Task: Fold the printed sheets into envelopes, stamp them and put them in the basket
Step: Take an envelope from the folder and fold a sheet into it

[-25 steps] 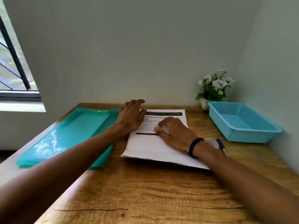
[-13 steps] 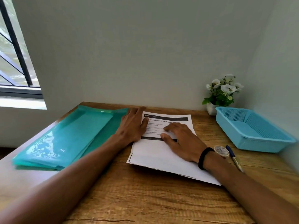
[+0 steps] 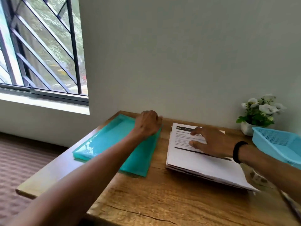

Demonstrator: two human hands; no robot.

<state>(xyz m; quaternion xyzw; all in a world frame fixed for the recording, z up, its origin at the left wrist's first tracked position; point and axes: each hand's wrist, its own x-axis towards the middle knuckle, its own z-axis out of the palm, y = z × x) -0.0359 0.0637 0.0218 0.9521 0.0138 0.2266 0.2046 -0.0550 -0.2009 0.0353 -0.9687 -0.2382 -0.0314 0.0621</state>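
Fingers (image 3: pixel 197 132) of our right hand (image 3: pixel 211 143) lie spread flat on the sheets (image 3: pixel 200 162), gripping nothing. Our left hand (image 3: pixel 147 123) rests curled on the far end of the envelopes (image 3: pixel 114 144); whether it grips we cannot tell. Both stacks lie on the worktop (image 3: pixel 162 193), the basket (image 3: pixel 276 145) at right.

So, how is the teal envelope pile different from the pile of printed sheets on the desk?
The teal envelope pile is glossy, see-through plastic; the printed sheets are matte white paper with black text. The envelope pile lies on the left side of the desk, the sheets on the right. The left hand rests on the envelopes' far end; the right hand lies spread on the sheets. Both lie flat in stacks.
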